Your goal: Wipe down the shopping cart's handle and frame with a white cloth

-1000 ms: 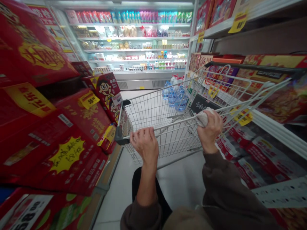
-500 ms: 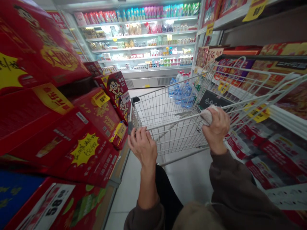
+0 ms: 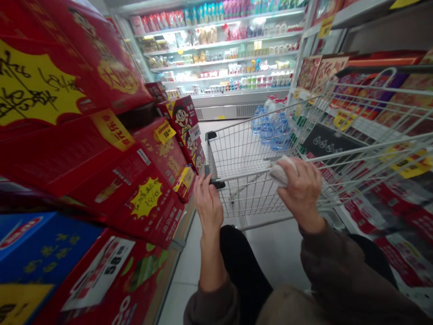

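I see a pale wire shopping cart [image 3: 253, 194] standing upright and slanted across the aisle, its visible basket bottom bare mesh, a dark corner piece by my left hand [image 3: 208, 205]. A crumpled, light-grey cloth [image 3: 278, 175] sits bunched in my right hand [image 3: 304, 187] at the near top rail.

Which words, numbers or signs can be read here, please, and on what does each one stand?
"58", with small "00": white price label, lower left.
"55": small yellow tag on a red box.
"牛奶": dark red cartoon box.
Probably "58/", handwritten, rest unclear: big yellow starburst.
Too small or blurred to read surely: the blue box, small yellow starburst, dark cart panel, right-side shelf tags and fridge packages.
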Available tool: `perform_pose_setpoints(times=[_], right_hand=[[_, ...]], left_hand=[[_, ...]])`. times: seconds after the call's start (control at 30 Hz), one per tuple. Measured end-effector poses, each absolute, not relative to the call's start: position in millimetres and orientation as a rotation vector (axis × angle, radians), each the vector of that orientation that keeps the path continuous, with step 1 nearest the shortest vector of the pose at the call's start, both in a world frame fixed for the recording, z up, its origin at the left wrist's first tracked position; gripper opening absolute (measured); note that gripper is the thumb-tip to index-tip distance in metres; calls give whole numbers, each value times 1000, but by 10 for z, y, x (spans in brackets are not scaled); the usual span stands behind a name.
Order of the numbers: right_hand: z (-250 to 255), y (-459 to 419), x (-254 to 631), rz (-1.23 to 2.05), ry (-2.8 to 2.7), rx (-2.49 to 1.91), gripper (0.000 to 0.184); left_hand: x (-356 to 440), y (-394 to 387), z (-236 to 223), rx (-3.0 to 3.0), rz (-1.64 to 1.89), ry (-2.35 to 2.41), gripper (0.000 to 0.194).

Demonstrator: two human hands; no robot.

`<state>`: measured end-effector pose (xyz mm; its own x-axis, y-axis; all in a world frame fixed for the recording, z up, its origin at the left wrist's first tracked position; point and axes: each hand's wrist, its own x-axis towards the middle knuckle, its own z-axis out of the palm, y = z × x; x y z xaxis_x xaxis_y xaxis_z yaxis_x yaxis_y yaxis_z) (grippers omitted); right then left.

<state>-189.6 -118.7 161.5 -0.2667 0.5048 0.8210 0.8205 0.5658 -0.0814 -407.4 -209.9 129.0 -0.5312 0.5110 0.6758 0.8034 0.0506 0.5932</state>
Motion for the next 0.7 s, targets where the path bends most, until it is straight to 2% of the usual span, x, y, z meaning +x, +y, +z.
perform_pose_setpoints(times=[0.1, 0.3, 0.47, 0.6, 0.7], right_hand=[[1609, -1310, -2148, -428, -1921, -1085, 52], [1456, -1770, -3170, -369, -2106, -692, 32], [1558, -1624, -2835, -370, -2193, -680, 45], [1711, -1448, -2477, -400, -2060, -1005, 42], [1643, -1530, -2574, -391, -2080, -917, 43]], left_hand=[[-4109, -2115, 1279, -1367, -1608, -2012, 48], [-4107, -2207, 1222, -1378, -1913, -1911, 53], [-4304, -2393, 1196, -1476, -2155, -1871, 73], [-4422, -2339, 1230, -1621, -2260, -1877, 75], [-4411, -2226, 1218, -1675, -2405, -1788, 75]])
